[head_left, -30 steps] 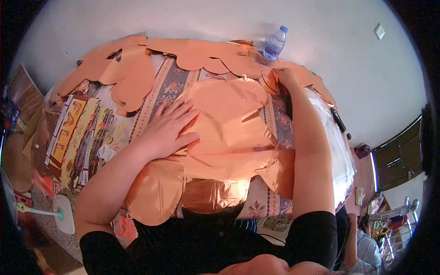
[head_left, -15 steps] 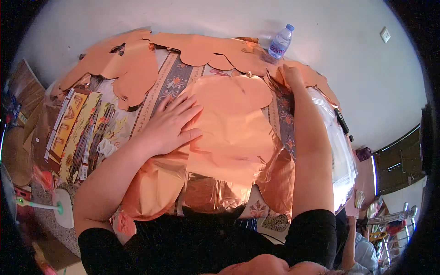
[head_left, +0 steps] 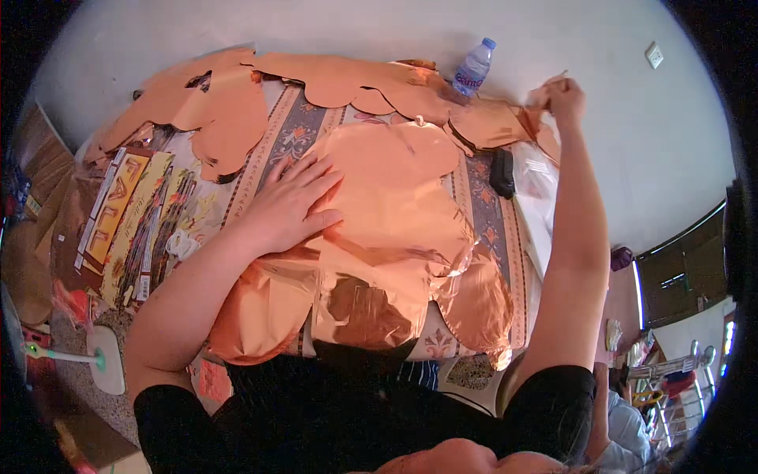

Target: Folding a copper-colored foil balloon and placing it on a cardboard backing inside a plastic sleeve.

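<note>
A flat, deflated copper-coloured foil balloon (head_left: 387,197) with a lobed outline lies in front of me on the table. My left hand (head_left: 296,201) rests flat on its left side, fingers spread. Beyond the table's far right part, my right hand (head_left: 566,100) is raised with its fingers closed. A small pale tip shows above them and a blurred pinkish piece beside them; what they hold I cannot make out. Close by that hand lie more copper foil sheets (head_left: 489,122), which run along the far edge to the left foil sheet (head_left: 229,118).
A water bottle (head_left: 474,69) stands at the back against the wall. Printed packages (head_left: 130,217) and a white coil (head_left: 183,243) lie left. A black object (head_left: 502,174) and clear plastic bags (head_left: 537,178) are at right. Another person (head_left: 624,423) is at lower right.
My right hand has moved up and to the right, away from the balloon's upper right corner. The black object there has come into sight. My left hand stays on the balloon.
</note>
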Available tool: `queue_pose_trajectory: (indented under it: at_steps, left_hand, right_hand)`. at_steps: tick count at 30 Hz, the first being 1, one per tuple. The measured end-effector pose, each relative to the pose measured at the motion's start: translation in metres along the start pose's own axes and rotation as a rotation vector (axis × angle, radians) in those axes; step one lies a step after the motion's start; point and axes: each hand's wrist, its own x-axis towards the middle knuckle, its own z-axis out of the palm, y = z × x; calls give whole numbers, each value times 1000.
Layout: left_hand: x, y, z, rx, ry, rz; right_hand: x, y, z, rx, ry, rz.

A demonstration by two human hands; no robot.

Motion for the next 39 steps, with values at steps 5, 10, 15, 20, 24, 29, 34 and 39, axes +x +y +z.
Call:
queue_pose_trajectory:
  at_steps: [5,10,15,20,24,29,34,39]
  left_hand:
    - [6,3,0,-47,-28,-7]
    - [2,-2,1,-16,-31,-23]
    - [9,-1,3,-28,-34,-5]
    - [-2,-3,0,14,-57,-74]
    - [8,0,3,0,-56,-28]
    - [2,-4,6,-29,-13,-29]
    - [6,5,-17,-54,-250,-159]
    - [7,-5,3,-147,-51,53]
  right_hand:
    - [41,55,-37,-483,-330,-257]
    - [47,17,-93,-195,79,-203]
    - [59,5,-110,8,108,-395]
    - [16,-81,-77,204,-148,-513]
    - [3,-105,-62,537,-455,-476]
    - [-95,-209,-47,687,-700,-809]
    - [-202,-237,-65,535,-991,-1077]
    - [-259,-213,-107,745,-1784,-936]
